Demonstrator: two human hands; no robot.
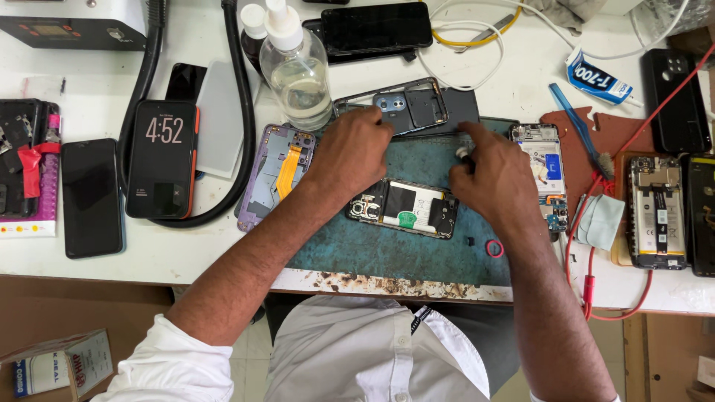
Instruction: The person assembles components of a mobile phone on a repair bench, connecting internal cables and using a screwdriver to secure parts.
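An opened phone (406,208) with its back off lies on a worn teal mat (387,257) between my hands. My left hand (350,152) reaches past it, fingers on the near edge of a grey phone frame (417,108) with a blue camera block. My right hand (495,179) is just right of the opened phone, thumb and fingers pinched on a small white part (463,152); what the part is I cannot make out. A small pink ring (494,248) lies on the mat by my right wrist.
A purple phone frame (279,175) and a clear liquid bottle (298,74) stand left of my left hand. A lit phone (162,160) and a black hose (242,134) lie further left. Right: another opened phone (540,175), blue brush (577,123), glue tube (596,78), red wire (596,253).
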